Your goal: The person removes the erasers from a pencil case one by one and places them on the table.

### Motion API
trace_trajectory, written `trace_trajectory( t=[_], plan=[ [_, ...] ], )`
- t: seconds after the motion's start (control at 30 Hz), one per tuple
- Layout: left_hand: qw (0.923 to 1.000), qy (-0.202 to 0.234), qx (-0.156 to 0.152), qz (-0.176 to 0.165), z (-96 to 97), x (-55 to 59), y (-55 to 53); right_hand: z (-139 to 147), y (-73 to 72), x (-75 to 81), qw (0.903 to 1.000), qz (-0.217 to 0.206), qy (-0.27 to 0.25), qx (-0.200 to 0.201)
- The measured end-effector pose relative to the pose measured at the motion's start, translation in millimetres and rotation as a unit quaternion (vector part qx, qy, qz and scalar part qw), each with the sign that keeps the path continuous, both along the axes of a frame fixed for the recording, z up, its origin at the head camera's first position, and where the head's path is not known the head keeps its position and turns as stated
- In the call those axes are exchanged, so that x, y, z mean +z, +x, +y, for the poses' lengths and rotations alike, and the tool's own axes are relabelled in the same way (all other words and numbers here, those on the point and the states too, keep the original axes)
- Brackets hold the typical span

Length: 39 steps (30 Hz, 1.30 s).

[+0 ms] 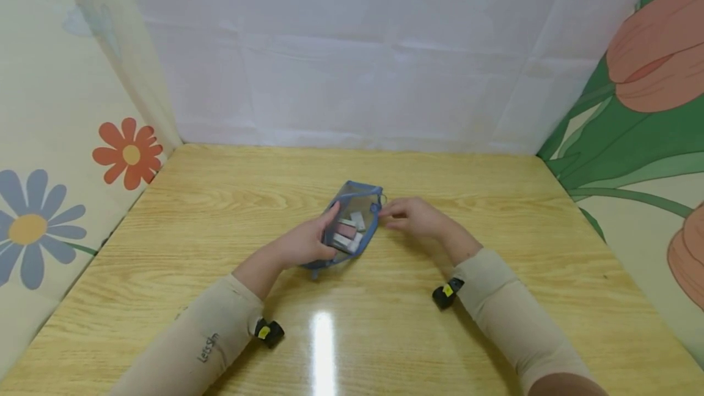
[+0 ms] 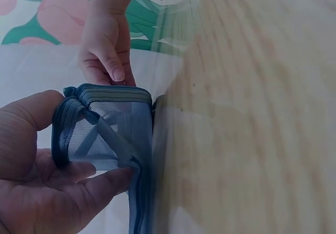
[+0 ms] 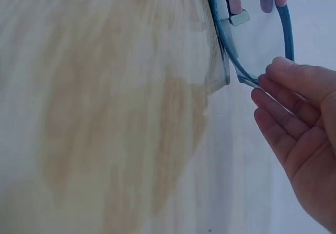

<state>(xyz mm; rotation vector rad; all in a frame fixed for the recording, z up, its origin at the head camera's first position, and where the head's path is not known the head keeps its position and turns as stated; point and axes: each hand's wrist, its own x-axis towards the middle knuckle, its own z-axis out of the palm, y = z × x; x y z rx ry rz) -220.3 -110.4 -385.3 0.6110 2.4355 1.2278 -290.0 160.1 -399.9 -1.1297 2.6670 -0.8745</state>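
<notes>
A blue-edged mesh zipper pouch (image 1: 367,241) lies on the table with its top gaping. Small white pieces (image 1: 359,220) and a pinkish one (image 1: 346,230) show inside it; their kind is too small to tell. My left hand (image 1: 304,241) holds the pouch from its left side, fingers and thumb on the rim, as the left wrist view (image 2: 63,176) also shows. At the pouch's right end, my right hand (image 1: 415,217) pinches the corner by the zipper between thumb and forefinger; the other fingers of this hand (image 3: 304,118) are loosely bent. Whether a zipper pull is between the fingertips is hidden.
The pouch is near the middle of a wood-grain table (image 1: 247,188). A white cloth (image 1: 330,78) hangs behind the table. Flower-printed panels stand at the left (image 1: 49,109) and right (image 1: 649,157).
</notes>
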Motion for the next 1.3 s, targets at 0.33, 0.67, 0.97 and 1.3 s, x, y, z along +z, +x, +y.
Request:
trace_trajectory(
  t=[0.33, 0.67, 0.97, 1.3],
  plan=[
    [0.9970, 0.032, 0.031, -0.063, -2.1, -1.6, -0.2, -1.8, 7.5, 7.4, 0.9878, -0.101, -0.098, -0.068],
    [0.9952, 0.032, 0.047, -0.079, -3.7, -3.0, -2.6, -7.8, 12.3, 12.1, 0.9772, -0.122, -0.130, -0.115],
    [0.9934, 0.033, 0.056, -0.094, -4.3, -4.1, -3.6, -25.7, 22.9, 16.5, 0.9664, -0.135, -0.161, -0.149],
    [0.9919, 0.031, 0.061, -0.106, -4.2, -2.9, -3.6, -40.6, 23.8, 9.7, 0.9724, -0.119, -0.130, -0.153]
  ],
)
